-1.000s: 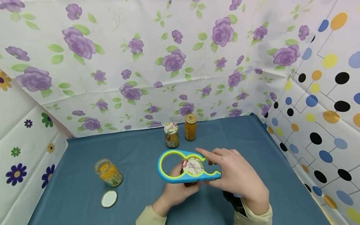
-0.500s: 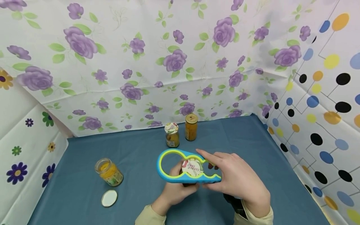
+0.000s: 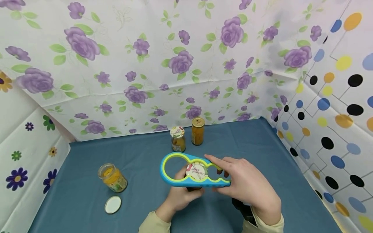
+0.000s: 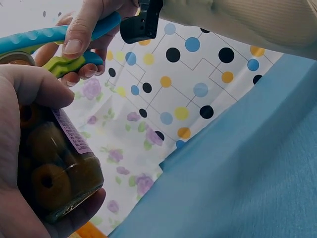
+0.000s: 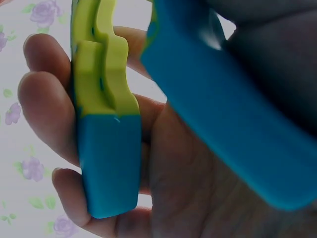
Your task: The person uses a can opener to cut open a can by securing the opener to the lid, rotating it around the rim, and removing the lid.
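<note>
Drew the olive jar (image 4: 54,163), patterned lid (image 3: 197,171) included, a little leftward with the left hand (image 3: 181,195) since a second ago. Swung the closed end of the blue-and-lime jar opener (image 3: 194,184) slightly left and up along with it. Shifted the right hand (image 3: 250,181) a touch rightward, baring more of its fingertips (image 3: 226,174) between the opener's handles.

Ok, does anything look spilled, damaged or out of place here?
Nothing looks spilled or broken; the blue-and-lime plastic opener in the right hand seems intact. One mild oddity: the cylindrical glass jar of yellow food is uncovered, a round white-faced lid lying beside it.
</note>
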The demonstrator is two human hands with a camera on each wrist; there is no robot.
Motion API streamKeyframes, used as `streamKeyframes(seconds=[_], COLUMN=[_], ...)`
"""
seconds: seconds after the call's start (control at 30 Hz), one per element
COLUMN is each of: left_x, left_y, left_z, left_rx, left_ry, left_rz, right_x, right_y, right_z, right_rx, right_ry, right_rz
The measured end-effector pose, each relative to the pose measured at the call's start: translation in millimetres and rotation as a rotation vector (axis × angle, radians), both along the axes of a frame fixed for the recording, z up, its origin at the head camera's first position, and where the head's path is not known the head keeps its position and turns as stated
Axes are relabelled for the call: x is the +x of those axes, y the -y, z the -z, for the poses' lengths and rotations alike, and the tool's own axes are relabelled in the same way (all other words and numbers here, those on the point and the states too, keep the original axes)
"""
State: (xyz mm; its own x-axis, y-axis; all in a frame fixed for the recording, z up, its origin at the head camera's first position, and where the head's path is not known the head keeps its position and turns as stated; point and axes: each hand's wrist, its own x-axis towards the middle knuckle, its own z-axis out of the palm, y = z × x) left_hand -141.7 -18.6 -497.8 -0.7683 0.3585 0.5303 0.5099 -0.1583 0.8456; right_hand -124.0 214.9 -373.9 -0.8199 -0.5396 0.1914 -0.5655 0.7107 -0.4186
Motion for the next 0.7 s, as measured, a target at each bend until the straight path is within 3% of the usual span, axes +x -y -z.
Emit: streamKeyframes(seconds=[0.43,0.7], left_x=[-1.8,-2.5], left_y=[4.0,5.7], left_z=[-10.9,-8.6], left_rx=[0.032,0.046], left_ry=[0.017,0.032], left_rz=[0.076,0.111], right_x=[-1.3,-0.3], right_y=[1,2], right_z=[-3.1,-1.6], right_rx=[0.006,0.006], right_ry=[0.003,0.022], right_rz=[-0.016,-0.011])
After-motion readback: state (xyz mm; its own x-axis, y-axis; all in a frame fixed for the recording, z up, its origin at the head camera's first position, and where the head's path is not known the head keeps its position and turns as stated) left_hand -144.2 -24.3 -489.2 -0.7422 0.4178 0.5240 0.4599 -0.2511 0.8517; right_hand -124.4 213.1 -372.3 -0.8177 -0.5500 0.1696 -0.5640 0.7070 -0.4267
